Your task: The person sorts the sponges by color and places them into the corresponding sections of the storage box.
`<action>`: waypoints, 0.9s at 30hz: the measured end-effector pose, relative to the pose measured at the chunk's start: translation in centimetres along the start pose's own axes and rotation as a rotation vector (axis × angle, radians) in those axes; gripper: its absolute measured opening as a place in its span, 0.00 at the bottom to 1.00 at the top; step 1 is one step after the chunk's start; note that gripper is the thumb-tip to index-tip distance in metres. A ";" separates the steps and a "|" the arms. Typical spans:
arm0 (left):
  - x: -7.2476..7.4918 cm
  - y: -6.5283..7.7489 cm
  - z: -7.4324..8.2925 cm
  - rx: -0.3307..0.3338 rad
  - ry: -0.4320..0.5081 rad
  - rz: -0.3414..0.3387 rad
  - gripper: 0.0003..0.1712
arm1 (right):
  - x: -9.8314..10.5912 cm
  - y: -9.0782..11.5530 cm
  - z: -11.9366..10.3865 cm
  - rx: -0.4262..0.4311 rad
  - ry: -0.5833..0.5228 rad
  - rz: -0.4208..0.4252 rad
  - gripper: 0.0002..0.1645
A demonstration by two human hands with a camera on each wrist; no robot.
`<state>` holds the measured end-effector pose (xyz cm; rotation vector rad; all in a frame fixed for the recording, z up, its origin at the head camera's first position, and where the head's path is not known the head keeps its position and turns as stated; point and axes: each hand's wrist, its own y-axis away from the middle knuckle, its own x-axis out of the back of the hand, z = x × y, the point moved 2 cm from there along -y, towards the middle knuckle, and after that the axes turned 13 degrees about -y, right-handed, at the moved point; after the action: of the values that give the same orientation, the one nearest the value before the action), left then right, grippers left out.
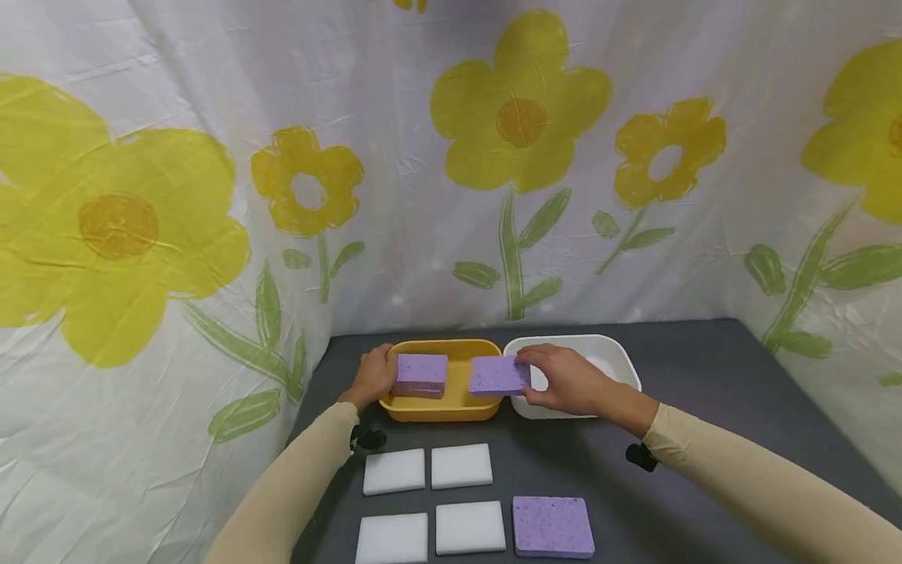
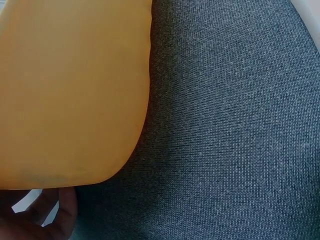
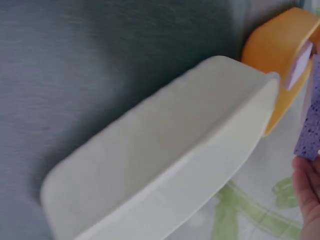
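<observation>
My right hand (image 1: 564, 379) pinches a purple sponge (image 1: 497, 376) by its right end, above the right part of a yellow tub (image 1: 440, 415). In the right wrist view, the fingertips (image 3: 306, 175) are at one end of that sponge (image 3: 312, 115). Stacked purple sponges (image 1: 421, 366) sit in the left side of the tub. At the tub's left rim, my left hand (image 1: 373, 377) grips the edge. The left wrist view has the tub's wall (image 2: 75, 90) large in front, with curled fingers (image 2: 65, 212) under its lower corner.
Right beside the yellow tub stands a white tub (image 1: 625, 368). Several white sponge pads (image 1: 461, 465) lie in two rows on the dark table (image 1: 705, 439), nearer me. Another purple sponge (image 1: 553, 526) lies right of the front row. A flowered curtain (image 1: 395, 235) hangs behind.
</observation>
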<state>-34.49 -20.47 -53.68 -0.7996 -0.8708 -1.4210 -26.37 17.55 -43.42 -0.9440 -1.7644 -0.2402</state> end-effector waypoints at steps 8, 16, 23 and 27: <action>0.0 0.1 0.1 -0.008 -0.001 0.019 0.28 | -1.1 -3.4 -0.4 -0.065 0.023 -0.037 0.27; 0.0 0.1 0.1 0.000 -0.007 0.017 0.29 | -3.3 -5.6 -0.9 -0.125 0.011 -0.109 0.25; -0.3 0.1 -0.1 -0.002 -0.005 0.017 0.28 | -5.1 -6.9 -0.8 -0.175 -0.002 -0.158 0.20; -0.3 -0.1 -0.2 -0.012 -0.003 0.030 0.28 | -5.7 -7.6 -0.6 -0.187 -0.010 -0.183 0.19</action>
<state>-34.62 -20.53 -54.02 -0.8209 -0.8499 -1.4008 -30.51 9.45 -46.06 -0.9158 -1.8635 -0.5264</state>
